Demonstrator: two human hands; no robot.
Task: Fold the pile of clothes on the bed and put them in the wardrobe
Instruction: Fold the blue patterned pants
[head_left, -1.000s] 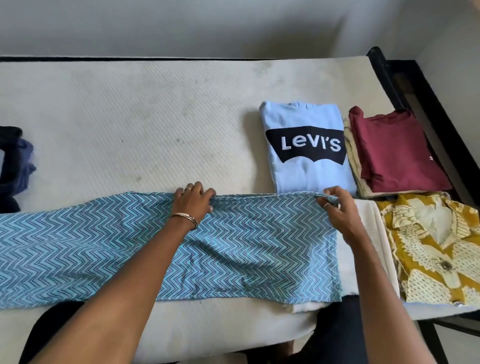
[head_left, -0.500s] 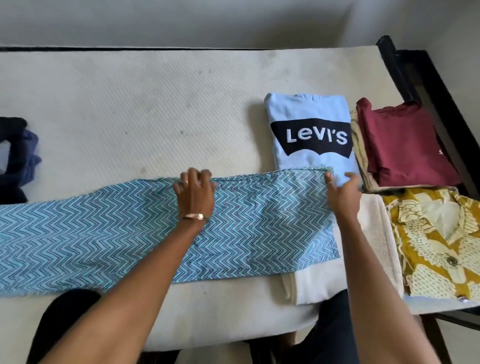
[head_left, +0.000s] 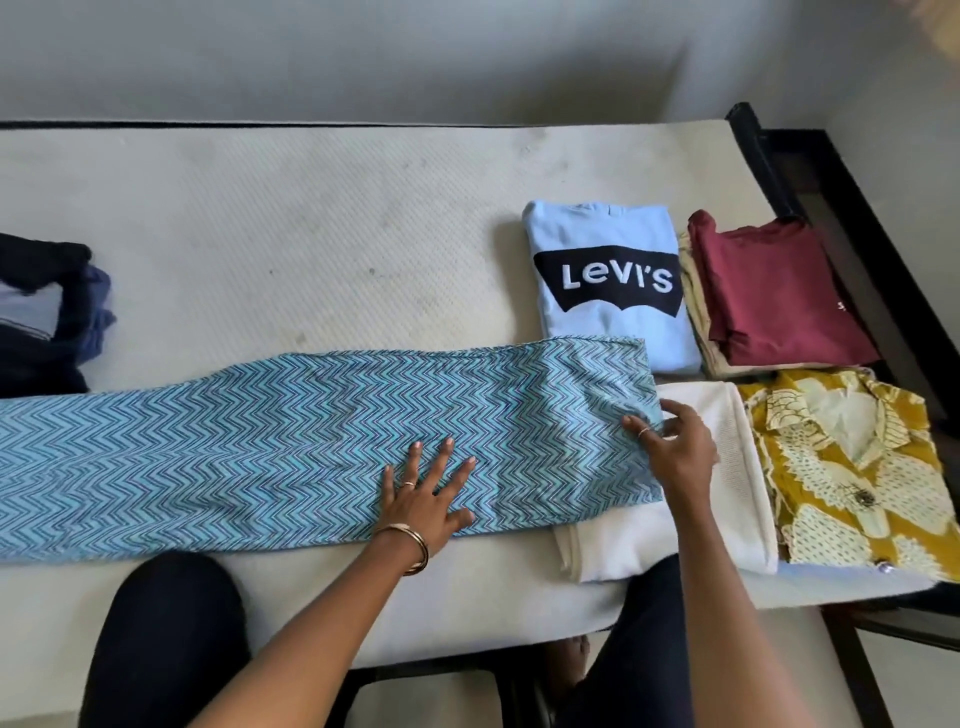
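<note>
A long blue zigzag-patterned garment (head_left: 260, 441) lies folded lengthwise across the near part of the bed (head_left: 311, 234). My left hand (head_left: 426, 493) lies flat on it with fingers spread, pressing near its middle. My right hand (head_left: 670, 447) pinches the garment's right end, which overlaps a folded white cloth (head_left: 727, 519). Folded clothes sit at the right: a light blue Levi's shirt (head_left: 608, 280), a maroon shirt (head_left: 779, 291) on a beige one, and a yellow patterned shirt (head_left: 852, 478).
A dark pile of clothes (head_left: 47, 317) sits at the bed's left edge. The black bed frame (head_left: 831, 182) runs along the right side. A grey wall stands behind the bed. My knees are against the near edge.
Both hands came back from the garment's far edge toward me. The left hand now lies flat on the cloth; the right hand moved to the right end and pinches it.
</note>
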